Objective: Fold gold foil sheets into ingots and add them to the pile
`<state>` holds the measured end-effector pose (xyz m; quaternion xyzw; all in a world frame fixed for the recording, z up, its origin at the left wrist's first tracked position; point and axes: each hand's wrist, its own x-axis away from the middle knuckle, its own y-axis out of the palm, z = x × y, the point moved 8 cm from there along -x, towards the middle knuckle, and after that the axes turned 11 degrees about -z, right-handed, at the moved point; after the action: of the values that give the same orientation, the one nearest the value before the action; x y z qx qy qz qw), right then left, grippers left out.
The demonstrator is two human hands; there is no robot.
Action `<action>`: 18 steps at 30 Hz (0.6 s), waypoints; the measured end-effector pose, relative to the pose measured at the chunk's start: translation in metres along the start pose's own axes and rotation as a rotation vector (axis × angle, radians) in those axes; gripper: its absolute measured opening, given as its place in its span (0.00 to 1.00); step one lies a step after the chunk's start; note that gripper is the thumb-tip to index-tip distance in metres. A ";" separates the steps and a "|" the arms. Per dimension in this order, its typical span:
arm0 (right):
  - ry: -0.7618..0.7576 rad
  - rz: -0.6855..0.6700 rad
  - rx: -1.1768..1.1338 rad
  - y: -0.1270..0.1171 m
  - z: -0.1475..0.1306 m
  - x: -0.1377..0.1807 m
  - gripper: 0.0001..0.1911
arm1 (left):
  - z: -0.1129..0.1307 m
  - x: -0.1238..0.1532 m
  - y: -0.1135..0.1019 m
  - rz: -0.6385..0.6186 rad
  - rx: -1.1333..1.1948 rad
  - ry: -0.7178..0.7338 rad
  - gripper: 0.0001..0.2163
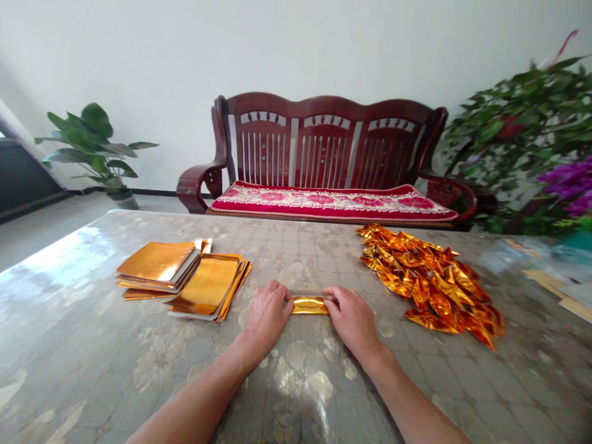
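Observation:
Between both hands, a sheet of gold foil paper (311,305) is folded or rolled into a narrow strip just over the table. My left hand (272,306) pinches its left end, with thumb and fingers together. At the opposite end, my right hand (350,313) grips the strip the same way. Flat gold foil sheets lie to the left in two overlapping stacks, one farther left (157,264) and one nearer my left hand (210,283). A heap of folded gold foil pieces (425,277), pointed at the ends, spreads over the table to the right.
The table (296,382) has a glossy, floral-patterned cover. Plastic bags (518,253) and tan card pieces (550,287) lie at its right side. Beyond it stands a dark wooden bench (326,142) with a red cushion (333,202). Potted plants (99,148) flank the bench.

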<state>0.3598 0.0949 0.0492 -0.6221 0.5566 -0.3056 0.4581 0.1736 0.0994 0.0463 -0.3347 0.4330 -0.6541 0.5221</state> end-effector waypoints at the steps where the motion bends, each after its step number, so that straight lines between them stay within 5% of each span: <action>1: 0.012 -0.004 -0.008 0.000 0.001 0.000 0.08 | -0.001 0.000 0.000 -0.001 0.007 -0.006 0.04; 18: 0.067 -0.005 0.004 0.005 0.007 -0.004 0.10 | -0.009 -0.003 0.002 0.028 0.141 -0.015 0.06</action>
<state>0.3630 0.1006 0.0430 -0.6120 0.5695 -0.3285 0.4395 0.1666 0.1040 0.0407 -0.2958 0.3868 -0.6732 0.5565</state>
